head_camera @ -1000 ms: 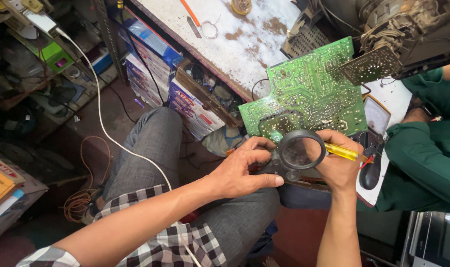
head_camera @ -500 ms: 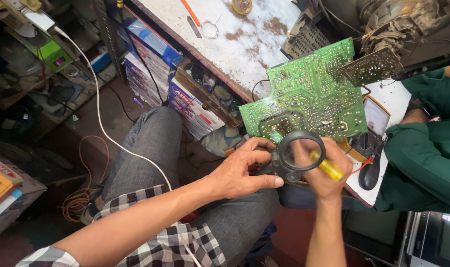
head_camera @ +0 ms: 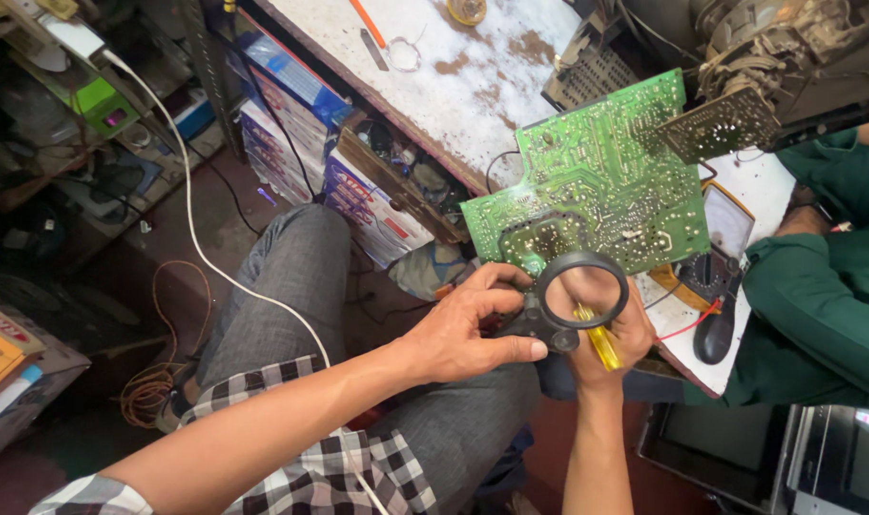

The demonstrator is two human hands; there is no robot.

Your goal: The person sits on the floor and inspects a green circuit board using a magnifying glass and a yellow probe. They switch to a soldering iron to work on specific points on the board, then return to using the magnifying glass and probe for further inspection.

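Observation:
My left hand [head_camera: 463,329] grips the black handle of a round magnifying glass [head_camera: 545,324] over my lap. My right hand [head_camera: 630,334] sits just behind the lens and holds a yellow-handled tool [head_camera: 601,348], its handle pointing down and towards me. Through the ring I see my right fingers. A green circuit board [head_camera: 597,181], solder side up, is tilted just above both hands, its lower edge touching the top of the lens. What holds the board up is hidden.
A stained white workbench [head_camera: 473,67] runs along the top, with boxes [head_camera: 291,105] stacked under it. A person in a green sleeve [head_camera: 816,286] sits at the right beside a multimeter [head_camera: 721,229]. A white cable [head_camera: 196,238] crosses my grey trouser leg [head_camera: 291,286].
The yellow tool, which stuck out to the right a second ago, has swung down into my right palm behind the lens. My left hand and the magnifier have barely moved.

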